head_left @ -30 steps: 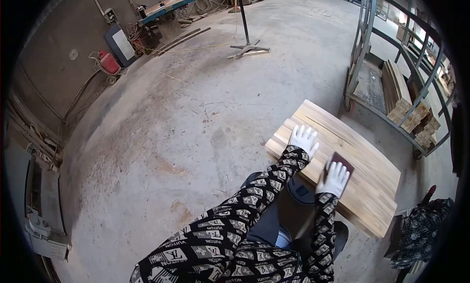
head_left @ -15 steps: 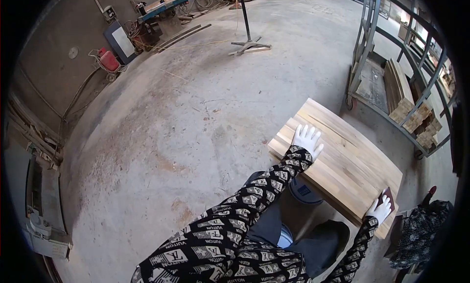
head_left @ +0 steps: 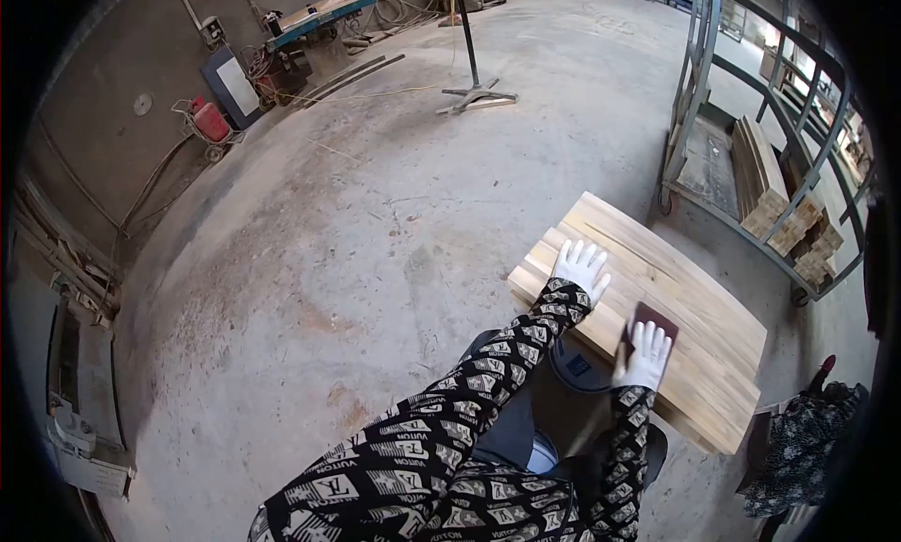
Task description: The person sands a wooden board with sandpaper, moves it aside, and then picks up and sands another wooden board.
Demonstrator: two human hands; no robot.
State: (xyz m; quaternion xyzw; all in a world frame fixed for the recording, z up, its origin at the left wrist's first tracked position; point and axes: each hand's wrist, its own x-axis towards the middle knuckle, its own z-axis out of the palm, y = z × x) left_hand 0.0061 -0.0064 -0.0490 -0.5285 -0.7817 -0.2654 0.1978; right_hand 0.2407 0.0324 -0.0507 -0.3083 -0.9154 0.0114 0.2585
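Observation:
In the head view, a light wooden panel made of glued strips lies tilted in front of me, stacked on more boards. My left hand, in a white glove, rests flat on its near left part with fingers spread. A dark reddish-brown sheet of sandpaper is under my right hand, also gloved in white, which presses it against the panel's near middle. The right fingers lie over the sheet and hide part of it.
Blue buckets stand below the panel. A metal cart with stacked wood strips is at the right. Dark patterned cloth lies at lower right. Farther off are a stand, a red tank and a blue-edged workbench.
My right hand has slid the sandpaper from the panel's right end leftward to near its middle. My left hand stays nearly in place on the wood.

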